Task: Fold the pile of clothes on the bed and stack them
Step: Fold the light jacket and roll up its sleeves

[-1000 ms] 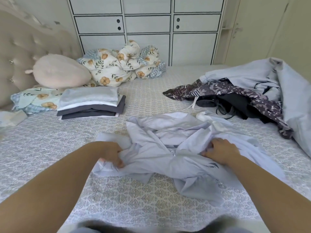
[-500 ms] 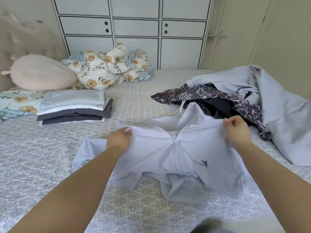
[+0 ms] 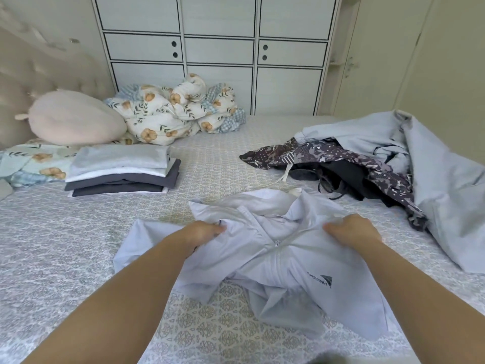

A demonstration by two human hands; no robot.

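Fingers (image 3: 219,228) of both hands pinch rumpled pale zip jacket (image 3: 301,258).

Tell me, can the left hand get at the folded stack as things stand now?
Probably yes, but not at once. The bed between the left hand and the folded stack lies bare, so nothing blocks the way. However, that hand grips the jacket and must release it first.

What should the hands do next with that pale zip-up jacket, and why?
Probably pull the two shoulders apart and lay the jacket flat, zip up. The left hand and right hand each grip a shoulder, but the fabric below is bunched on the bed, too crumpled to fold yet.
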